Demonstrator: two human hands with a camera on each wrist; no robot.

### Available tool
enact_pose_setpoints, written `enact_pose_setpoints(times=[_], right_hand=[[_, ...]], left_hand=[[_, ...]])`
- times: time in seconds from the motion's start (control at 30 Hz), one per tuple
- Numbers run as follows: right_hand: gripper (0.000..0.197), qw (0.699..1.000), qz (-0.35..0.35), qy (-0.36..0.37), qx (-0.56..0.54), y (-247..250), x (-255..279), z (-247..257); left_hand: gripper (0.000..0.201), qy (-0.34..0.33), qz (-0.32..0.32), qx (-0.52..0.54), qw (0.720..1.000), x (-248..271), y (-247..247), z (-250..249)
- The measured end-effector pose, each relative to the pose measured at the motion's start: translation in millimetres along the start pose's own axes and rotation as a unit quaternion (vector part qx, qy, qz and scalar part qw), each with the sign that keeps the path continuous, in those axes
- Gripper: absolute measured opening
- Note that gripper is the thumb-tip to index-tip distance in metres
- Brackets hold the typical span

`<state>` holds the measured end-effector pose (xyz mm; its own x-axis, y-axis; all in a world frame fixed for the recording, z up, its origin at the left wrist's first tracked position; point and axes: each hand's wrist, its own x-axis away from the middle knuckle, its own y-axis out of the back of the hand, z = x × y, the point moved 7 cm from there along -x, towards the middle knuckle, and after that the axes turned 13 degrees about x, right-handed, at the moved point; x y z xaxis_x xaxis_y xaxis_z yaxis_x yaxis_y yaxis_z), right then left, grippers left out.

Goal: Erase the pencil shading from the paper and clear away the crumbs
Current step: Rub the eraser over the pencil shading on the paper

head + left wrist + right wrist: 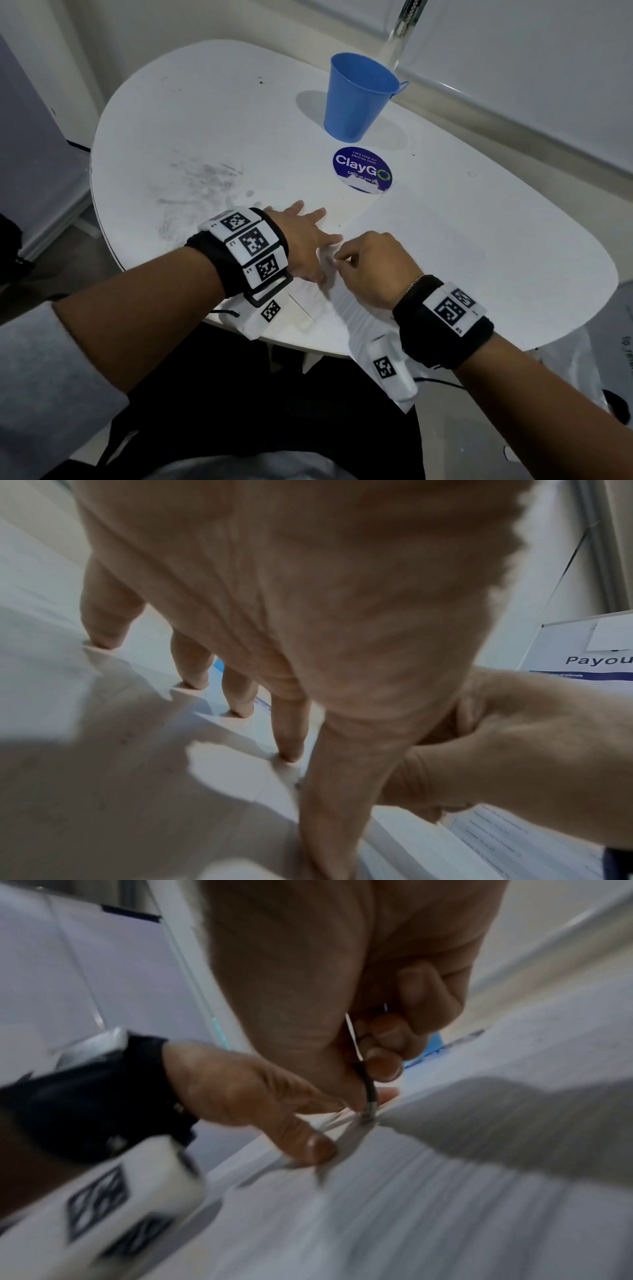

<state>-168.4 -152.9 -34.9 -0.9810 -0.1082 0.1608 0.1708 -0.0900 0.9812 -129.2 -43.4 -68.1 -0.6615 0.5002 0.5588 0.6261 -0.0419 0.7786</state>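
A white printed sheet of paper [346, 308] lies at the near edge of the white table [212, 113]. My left hand [308, 240] lies flat on the paper with its fingers spread, pressing it down [291, 750]. My right hand [356, 263] is curled just to its right and pinches a thin dark pencil-like stick [369, 1093]. The stick's metal-banded lower end touches the paper beside the left thumb [318, 1150]. A faint grey patch [327, 260] shows on the paper between the hands. The right wrist view is motion-blurred.
A blue bucket [356, 99] stands at the far side of the table, with a round blue ClayGo sticker [362, 169] in front of it. Grey smudges [205, 181] mark the tabletop left of the hands. A wall runs behind and to the right.
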Motion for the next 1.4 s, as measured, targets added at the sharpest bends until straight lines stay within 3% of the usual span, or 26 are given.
enact_pose_setpoints(times=[0.13,0.3,0.4,0.53,0.7,0.8,0.97,1.07,1.13,1.23,1.33,1.4], right_hand=[[0.016,0.996,-0.018,-0.085,-0.022,12,-15,-32],[0.017,1.0,0.013,-0.015,-0.01,1,-3,-13],[0.015,0.994,-0.017,-0.095,-0.045,9,-12,-37],[0.018,1.0,0.012,-0.005,-0.02,1,2,-5],[0.019,0.996,-0.03,-0.075,-0.027,10,-9,-30],[0.018,1.0,0.017,0.01,-0.015,0,5,-2],[0.017,0.998,-0.023,-0.054,-0.027,11,-12,-24],[0.018,0.998,0.032,0.033,-0.034,0,4,6],[0.018,0.998,0.036,0.021,-0.043,1,3,3],[0.019,0.998,-0.013,-0.037,-0.043,11,-9,-15],[0.022,0.998,0.028,0.045,-0.027,2,5,14],[0.019,0.998,0.042,0.046,-0.027,0,6,15]], left_hand=[[0.081,0.007,0.002,-0.002,1.0,2,0,-1],[0.082,0.006,0.002,-0.005,1.0,1,0,0],[0.081,0.008,0.003,0.001,1.0,1,1,-1],[0.083,0.004,0.0,-0.001,1.0,0,1,0],[0.081,0.002,0.001,0.006,1.0,0,0,0],[0.082,-0.001,-0.002,0.007,1.0,-1,0,0],[0.082,0.002,0.0,0.017,1.0,-1,0,1],[0.086,0.001,-0.004,0.029,1.0,-2,0,2],[0.086,0.003,-0.001,0.024,1.0,-1,0,2],[0.083,0.002,-0.003,0.014,1.0,0,1,-1],[0.087,0.0,-0.005,0.023,1.0,2,2,-1],[0.089,0.001,-0.003,0.021,1.0,2,2,0]])
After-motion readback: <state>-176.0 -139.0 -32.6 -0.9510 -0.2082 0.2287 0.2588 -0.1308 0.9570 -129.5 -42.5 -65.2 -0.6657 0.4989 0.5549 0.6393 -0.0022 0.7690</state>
